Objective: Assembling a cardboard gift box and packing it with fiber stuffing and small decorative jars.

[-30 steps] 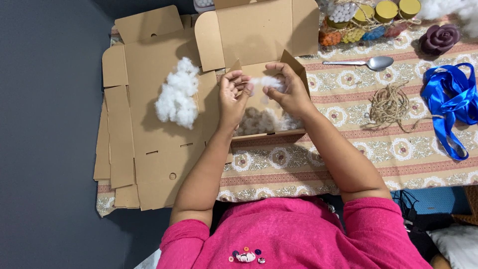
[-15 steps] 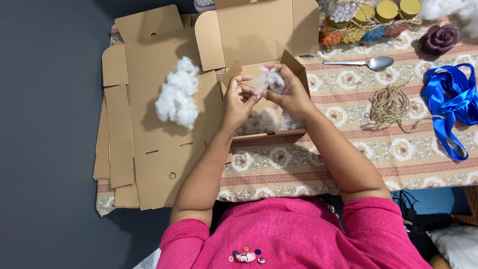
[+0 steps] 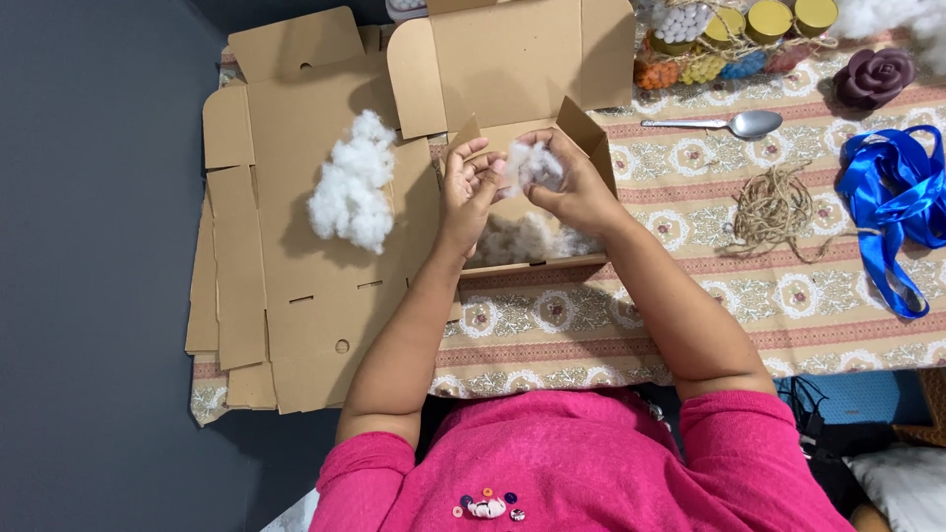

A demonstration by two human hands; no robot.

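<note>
Stuffing tuft (image 3: pixel 532 166) bunched tighter than before, pinched between left hand (image 3: pixel 465 187) and right hand (image 3: pixel 581 182) grips, above open box (image 3: pixel 512 59)

stuffing tuft (image 3: pixel 532 163) white | box (image 3: pixel 512 59) plain brown | ribbon (image 3: pixel 892 192) blue | tablecloth (image 3: pixel 690 296) floral-striped (beige, red)

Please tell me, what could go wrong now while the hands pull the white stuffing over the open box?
Both hands, left hand and right hand, tease a stuffing tuft above the box; loose fibres may drift past its low walls onto the tablecloth. The spare stuffing pile lies unguarded on flat cardboard near the left forearm, so a sweep might push it off.
</note>
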